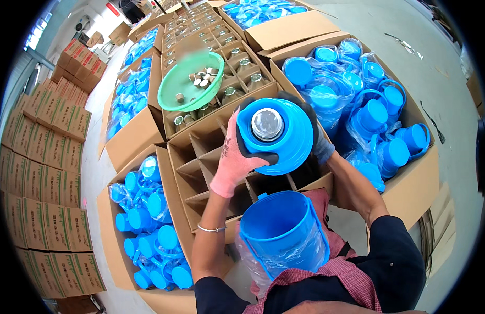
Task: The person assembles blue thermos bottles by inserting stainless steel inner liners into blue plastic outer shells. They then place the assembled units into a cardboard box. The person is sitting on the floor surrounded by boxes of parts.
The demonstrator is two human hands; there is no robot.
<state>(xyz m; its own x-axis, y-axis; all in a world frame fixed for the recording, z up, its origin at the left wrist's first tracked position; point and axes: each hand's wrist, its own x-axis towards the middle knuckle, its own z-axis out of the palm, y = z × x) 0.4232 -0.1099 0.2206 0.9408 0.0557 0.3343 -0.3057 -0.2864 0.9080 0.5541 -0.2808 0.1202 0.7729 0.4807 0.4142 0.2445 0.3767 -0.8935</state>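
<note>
Both my hands grip a round blue plastic thermos part (292,149), with a silvery round piece (267,124) at its centre. My left hand (234,159), in a pink glove with dark fingertips, wraps its left side. My right hand (320,141), in a dark grey glove, closes round its right side, fingers partly hidden. Below, against my lap, stands an open blue thermos casing (284,256) with a handle and a clear plastic bag around it. The held part hangs above a divided carton (193,170) with bare compartments at the left.
A green bowl (166,94) of corks rests on cartons ahead, where several glass liners (257,81) stand in dividers. Open cartons of bagged blue thermos casings flank me at right (373,112) and left (148,246). Stacked closed boxes (54,178) line the left.
</note>
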